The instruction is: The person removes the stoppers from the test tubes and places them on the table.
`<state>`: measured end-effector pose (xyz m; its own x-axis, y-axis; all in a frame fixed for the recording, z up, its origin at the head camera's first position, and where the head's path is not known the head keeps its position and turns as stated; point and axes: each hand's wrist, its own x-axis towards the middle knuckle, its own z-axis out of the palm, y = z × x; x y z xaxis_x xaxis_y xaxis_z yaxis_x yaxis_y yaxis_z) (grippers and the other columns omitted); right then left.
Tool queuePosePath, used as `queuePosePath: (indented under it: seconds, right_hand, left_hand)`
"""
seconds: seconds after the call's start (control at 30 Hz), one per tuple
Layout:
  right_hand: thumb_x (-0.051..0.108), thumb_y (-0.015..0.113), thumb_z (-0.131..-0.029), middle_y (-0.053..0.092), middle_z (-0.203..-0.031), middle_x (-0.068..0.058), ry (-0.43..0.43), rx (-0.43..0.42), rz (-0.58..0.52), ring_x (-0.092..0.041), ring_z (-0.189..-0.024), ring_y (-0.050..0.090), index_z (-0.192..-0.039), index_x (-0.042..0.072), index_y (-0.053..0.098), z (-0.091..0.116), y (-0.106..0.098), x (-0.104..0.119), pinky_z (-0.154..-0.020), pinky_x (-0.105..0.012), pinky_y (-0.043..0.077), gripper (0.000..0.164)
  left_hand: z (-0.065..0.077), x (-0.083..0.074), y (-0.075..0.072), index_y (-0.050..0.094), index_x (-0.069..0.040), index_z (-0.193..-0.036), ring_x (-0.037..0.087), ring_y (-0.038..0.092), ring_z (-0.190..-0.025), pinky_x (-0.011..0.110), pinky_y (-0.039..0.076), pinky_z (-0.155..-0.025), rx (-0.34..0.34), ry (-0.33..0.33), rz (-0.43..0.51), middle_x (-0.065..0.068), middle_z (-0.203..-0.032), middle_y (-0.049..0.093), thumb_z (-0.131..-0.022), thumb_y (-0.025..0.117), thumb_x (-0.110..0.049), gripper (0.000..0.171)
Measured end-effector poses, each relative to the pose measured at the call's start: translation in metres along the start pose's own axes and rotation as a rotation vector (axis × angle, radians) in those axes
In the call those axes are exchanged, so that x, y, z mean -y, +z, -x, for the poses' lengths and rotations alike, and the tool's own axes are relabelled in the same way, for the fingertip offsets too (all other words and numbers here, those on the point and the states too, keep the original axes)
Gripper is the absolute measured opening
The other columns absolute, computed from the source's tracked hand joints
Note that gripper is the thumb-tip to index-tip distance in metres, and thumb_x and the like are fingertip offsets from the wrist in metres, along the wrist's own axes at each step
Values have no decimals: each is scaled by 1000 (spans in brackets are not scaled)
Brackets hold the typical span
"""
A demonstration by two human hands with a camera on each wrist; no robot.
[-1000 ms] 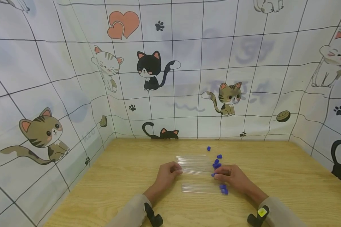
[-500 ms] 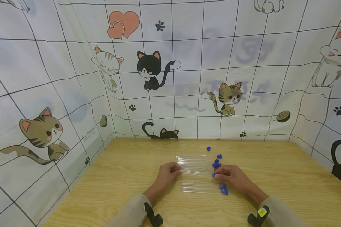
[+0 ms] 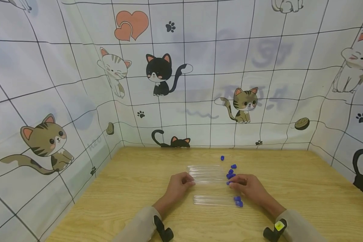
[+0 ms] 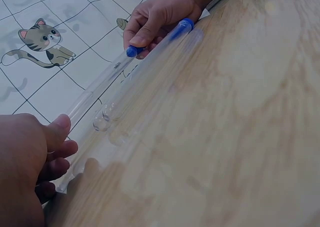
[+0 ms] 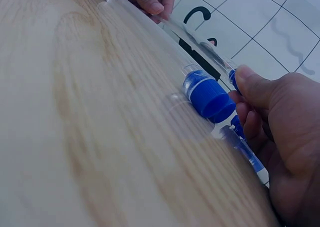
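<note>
My left hand (image 3: 178,185) pinches the rounded end of a clear test tube (image 4: 102,81). At the tube's other end my right hand (image 3: 250,189) pinches a small blue cap (image 4: 132,51), which sits at the tube mouth; how far it is pushed on cannot be told. Nearer me, a pair or so of clear tubes (image 3: 211,200) lie on the table with blue caps (image 5: 209,98) on their right ends. Beyond the hands lies a row of several uncapped clear tubes (image 3: 204,172).
Loose blue caps (image 3: 231,175) lie in a cluster just beyond my right hand, with another single cap (image 3: 222,158) farther back. The wooden table (image 3: 133,208) ends at a cat-print cloth (image 3: 199,111) at the back and sides.
My right hand has shifted slightly away from me and to the right with the cap. The held tube now slants less, closer to the row behind. My left hand has hardly moved.
</note>
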<state>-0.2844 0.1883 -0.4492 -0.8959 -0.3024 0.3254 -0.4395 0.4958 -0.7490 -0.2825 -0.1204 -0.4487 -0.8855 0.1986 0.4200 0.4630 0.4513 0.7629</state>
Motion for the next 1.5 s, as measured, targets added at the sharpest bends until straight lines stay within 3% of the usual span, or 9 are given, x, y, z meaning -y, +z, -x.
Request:
queuePosePath:
  seconds: [0.27,0.53,0.7,0.97,1.5]
  right_hand:
    - [34,70,-86,68,-93,9,-10,-55,78,-9,-81,61,-92,21,72,-1,1,-1,-69,-25,48,14]
    - [27,74,-83,67,-83,12,-49,-55,119,-7,-72,59,-89,20,74,0,3,0,-64,-25,47,9]
    - [25,77,-81,64,-77,13,-80,-45,146,-7,-67,57,-91,18,74,0,3,-2,-60,-25,46,12]
    - [24,77,-82,63,-75,12,-72,-31,149,-7,-67,57,-94,17,73,0,2,-2,-60,-25,47,15]
    - [22,75,-83,63,-77,10,-37,-5,143,-8,-70,59,-98,16,72,1,2,1,-63,-25,47,16]
  left_hand:
    - [-1,2,-2,70,-9,-86,10,48,-68,25,40,-62,-26,-37,-28,-7,-74,60,-85,72,-13,5]
    - [0,1,-1,70,-9,-84,9,50,-68,25,42,-63,-24,-30,-26,-5,-77,64,-84,73,-11,4]
    - [0,4,0,70,-10,-81,9,48,-66,25,41,-60,-13,-1,-97,-3,-76,60,-83,75,-12,5]
    - [-1,6,0,72,-8,-81,10,44,-66,26,39,-61,6,29,-182,-4,-72,49,-79,78,-14,9]
    - [1,7,0,71,-8,-86,13,44,-67,27,39,-61,18,17,-162,2,-76,50,-80,75,-9,8]
